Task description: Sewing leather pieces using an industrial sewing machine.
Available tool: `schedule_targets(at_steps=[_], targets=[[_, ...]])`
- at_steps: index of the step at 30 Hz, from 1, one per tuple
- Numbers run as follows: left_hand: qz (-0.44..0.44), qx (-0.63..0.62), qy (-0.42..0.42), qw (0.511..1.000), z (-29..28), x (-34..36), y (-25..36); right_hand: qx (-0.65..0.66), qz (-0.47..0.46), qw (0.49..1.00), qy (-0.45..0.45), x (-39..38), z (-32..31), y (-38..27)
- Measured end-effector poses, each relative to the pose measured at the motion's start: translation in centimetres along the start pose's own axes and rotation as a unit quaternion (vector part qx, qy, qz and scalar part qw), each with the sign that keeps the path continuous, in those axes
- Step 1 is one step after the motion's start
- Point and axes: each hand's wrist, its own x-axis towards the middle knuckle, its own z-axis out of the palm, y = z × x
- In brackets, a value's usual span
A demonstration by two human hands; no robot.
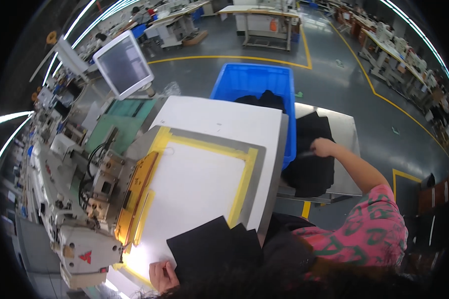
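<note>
Where the left hand (164, 276) rests: by black panels (209, 251), grip unclear.
Right hand (324, 147): at black stack (312, 177), hold unclear.
Picking: seemingly in hand; next needs one layer separated.

Looks like a sewing workshop: industrial machine head (87, 249) lower left, screen (123, 65) upper left, machine tables (391, 54) in rows upper right, black cloth pieces (312, 172) right of centre, yellow floor lines (204, 57), strip lights (420, 33).

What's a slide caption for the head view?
Left hand at black fabric pieces by a sewing machine, right hand at a black stack near a blue bin.
</note>
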Motion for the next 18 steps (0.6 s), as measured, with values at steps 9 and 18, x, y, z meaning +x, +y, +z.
schedule_targets(at_steps=[9, 18], targets=[[-0.144, -0.027, -0.06, 0.987, -3.9, 4.0, 6.7, 0.263, -0.337, 0.877, -0.22, -3.9, -13.7, -24.1], [-0.273, 0.176, 0.125, 0.938, -16.1, -6.7, 10.4, 0.138, -0.509, 0.846, -0.082, -4.1, -7.4, -40.7]])
